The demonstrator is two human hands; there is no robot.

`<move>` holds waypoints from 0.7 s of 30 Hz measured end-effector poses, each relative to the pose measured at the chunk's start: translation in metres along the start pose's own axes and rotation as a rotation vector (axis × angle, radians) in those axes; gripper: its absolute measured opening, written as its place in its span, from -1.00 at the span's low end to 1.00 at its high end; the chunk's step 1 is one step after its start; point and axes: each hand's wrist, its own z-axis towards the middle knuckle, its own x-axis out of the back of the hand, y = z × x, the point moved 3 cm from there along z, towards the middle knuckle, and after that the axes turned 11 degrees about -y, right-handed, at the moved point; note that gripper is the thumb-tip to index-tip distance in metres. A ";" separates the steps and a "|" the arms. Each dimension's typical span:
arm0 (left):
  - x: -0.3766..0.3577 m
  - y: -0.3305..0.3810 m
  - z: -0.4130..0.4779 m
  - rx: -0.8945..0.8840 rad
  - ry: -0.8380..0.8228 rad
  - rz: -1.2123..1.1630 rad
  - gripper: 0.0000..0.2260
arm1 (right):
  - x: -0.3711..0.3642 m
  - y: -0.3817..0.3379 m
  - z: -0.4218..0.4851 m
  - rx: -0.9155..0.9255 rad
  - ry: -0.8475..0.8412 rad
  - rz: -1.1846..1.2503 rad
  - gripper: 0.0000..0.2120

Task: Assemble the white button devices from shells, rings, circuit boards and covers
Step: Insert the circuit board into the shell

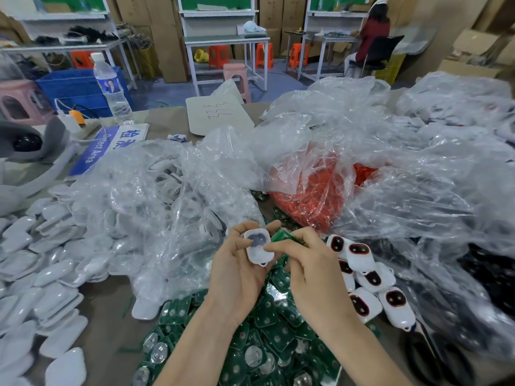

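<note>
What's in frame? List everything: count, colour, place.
shell: one, white, gripped in left hand
circuit board: one, green, pinched by right hand beside shell
loose boards: many, green, heaped under the arms
covers: many, white, piled left
ringed shells: several, white with red, right of hands
ring bag: one, red in clear plastic, centre
water bottle: one, clear, far left
sign: one, blue-white, left
left hand: one, centre
right hand: one, centre

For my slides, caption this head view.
Left hand holds a white shell; right hand pinches a green circuit board beside it.
</note>
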 end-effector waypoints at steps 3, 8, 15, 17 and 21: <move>-0.001 0.002 -0.001 -0.057 -0.008 0.014 -0.76 | -0.001 0.001 -0.005 -0.008 0.100 -0.015 -0.60; -0.003 0.003 -0.002 -0.164 0.013 0.165 -0.72 | -0.011 -0.001 -0.016 0.000 0.161 -0.063 -0.59; -0.007 0.003 -0.001 -0.254 -0.011 0.308 -0.67 | -0.016 -0.004 -0.024 -0.001 0.202 -0.040 -0.46; -0.007 0.002 -0.001 -0.259 -0.022 0.305 -0.65 | -0.016 -0.005 -0.023 0.000 0.202 -0.022 -0.43; -0.008 0.004 -0.003 -0.271 -0.031 0.272 -0.69 | -0.017 -0.006 -0.019 -0.022 0.159 -0.024 -0.48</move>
